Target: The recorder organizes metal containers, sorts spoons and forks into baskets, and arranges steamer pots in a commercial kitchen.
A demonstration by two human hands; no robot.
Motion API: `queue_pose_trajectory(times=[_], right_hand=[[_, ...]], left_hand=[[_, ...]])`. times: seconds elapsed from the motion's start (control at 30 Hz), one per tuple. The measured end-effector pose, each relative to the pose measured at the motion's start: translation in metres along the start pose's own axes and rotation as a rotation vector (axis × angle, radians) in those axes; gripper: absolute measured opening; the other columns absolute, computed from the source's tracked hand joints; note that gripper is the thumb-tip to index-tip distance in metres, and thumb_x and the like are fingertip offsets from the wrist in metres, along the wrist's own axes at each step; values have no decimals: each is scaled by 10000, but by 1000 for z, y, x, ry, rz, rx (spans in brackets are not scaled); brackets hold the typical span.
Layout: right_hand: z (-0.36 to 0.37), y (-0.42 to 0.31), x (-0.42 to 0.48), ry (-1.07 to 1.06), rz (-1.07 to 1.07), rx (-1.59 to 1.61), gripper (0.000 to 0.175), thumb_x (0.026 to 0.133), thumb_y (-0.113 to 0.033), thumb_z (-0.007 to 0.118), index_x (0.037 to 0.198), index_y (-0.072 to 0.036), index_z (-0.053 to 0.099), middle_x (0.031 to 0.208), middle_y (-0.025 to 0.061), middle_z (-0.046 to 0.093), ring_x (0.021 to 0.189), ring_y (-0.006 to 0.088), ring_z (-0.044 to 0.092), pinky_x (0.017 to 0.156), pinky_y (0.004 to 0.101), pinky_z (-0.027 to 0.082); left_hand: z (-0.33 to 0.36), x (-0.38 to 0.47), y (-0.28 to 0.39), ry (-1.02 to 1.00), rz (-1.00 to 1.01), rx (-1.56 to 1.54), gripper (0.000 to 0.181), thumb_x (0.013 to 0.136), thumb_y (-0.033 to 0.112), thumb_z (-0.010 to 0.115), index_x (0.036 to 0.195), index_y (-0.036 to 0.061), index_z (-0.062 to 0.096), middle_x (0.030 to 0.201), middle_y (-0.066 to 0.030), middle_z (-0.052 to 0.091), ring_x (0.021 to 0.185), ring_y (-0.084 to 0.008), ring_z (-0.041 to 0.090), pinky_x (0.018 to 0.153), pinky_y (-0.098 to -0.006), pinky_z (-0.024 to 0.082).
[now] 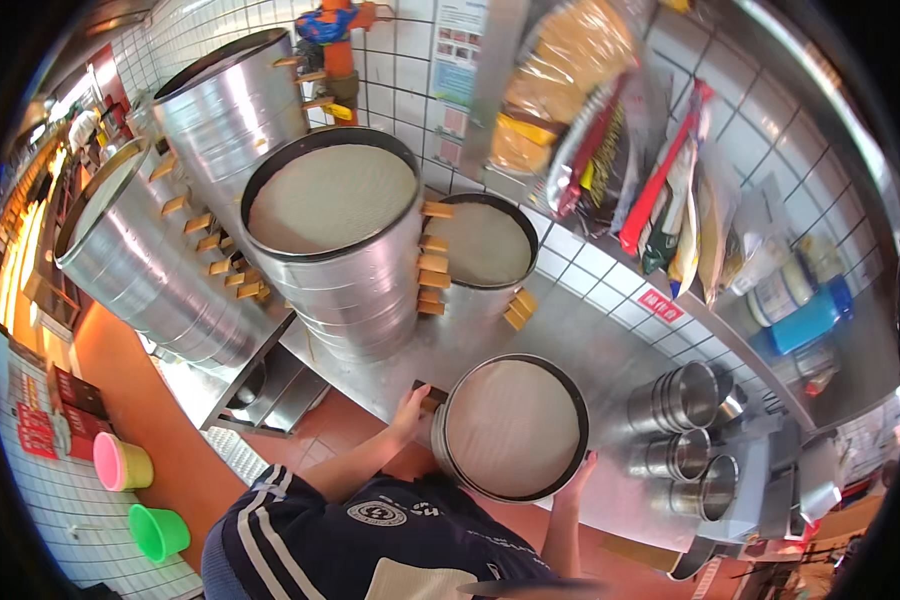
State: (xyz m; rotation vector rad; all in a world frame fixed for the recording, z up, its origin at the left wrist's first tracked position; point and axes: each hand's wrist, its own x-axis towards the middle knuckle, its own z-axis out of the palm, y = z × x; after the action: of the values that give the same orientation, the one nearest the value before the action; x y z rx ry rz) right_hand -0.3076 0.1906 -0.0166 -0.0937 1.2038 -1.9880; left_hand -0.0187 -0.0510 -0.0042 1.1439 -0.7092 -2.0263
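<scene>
Both hands carry a round steel pan (514, 429) with a dark rim, filled almost to the rim with a pale, flat mass; it may be one pan or a short stack. My left hand (410, 411) grips its wooden handle (429, 396). At the pan's opposite side, my right hand (576, 480) holds the edge, its grip partly hidden. A tall stack of similar pans (337, 289) with wooden handles stands on the steel table (570, 337) beyond. Beside it is a lower stack (484, 240), also topped with a pale mass.
More tall pan stacks (169, 277) (229, 112) stand at the left. Several nested steel pots (679, 401) are on the table at the right. A steel shelf (727, 330) with bagged goods overhangs the back. Pink (120, 461) and green (157, 531) tubs lie at lower left.
</scene>
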Motion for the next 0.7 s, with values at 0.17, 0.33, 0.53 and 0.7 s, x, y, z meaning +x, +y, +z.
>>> queue_pose_trajectory(times=[0.17,0.33,0.53,0.7], right_hand=[[76,-40,-72,-106,-58,-16,652,869,-563,273,1287,-76,384,1267,99,441,1149,271,411,980,404,311],[188,-92,-136,-237,-208,35,616,880,-519,293,1250,-42,414,1227,110,477,1102,255,462,909,375,389],[283,-146,-152,-414,-354,-38,571,888,-480,313,1241,-46,425,1207,100,493,1078,244,482,889,369,406],[397,-181,-118,-562,-468,-71,533,895,-447,330,1233,-49,434,1190,91,507,1057,234,498,872,364,420]], left_hand=[[5,-81,80,-65,100,-15,494,802,325,599,1146,6,445,1082,-83,515,1018,-170,458,902,-316,332],[16,-141,164,-186,281,-51,588,786,309,634,1192,-35,385,1191,-109,434,1107,-183,383,946,-296,288],[8,-186,288,-321,596,-213,528,788,251,639,1177,-19,406,1133,-69,460,1041,-142,426,890,-276,343],[-13,-210,404,-374,772,-212,485,791,339,608,1118,7,474,980,-36,543,875,-118,521,767,-250,396]])
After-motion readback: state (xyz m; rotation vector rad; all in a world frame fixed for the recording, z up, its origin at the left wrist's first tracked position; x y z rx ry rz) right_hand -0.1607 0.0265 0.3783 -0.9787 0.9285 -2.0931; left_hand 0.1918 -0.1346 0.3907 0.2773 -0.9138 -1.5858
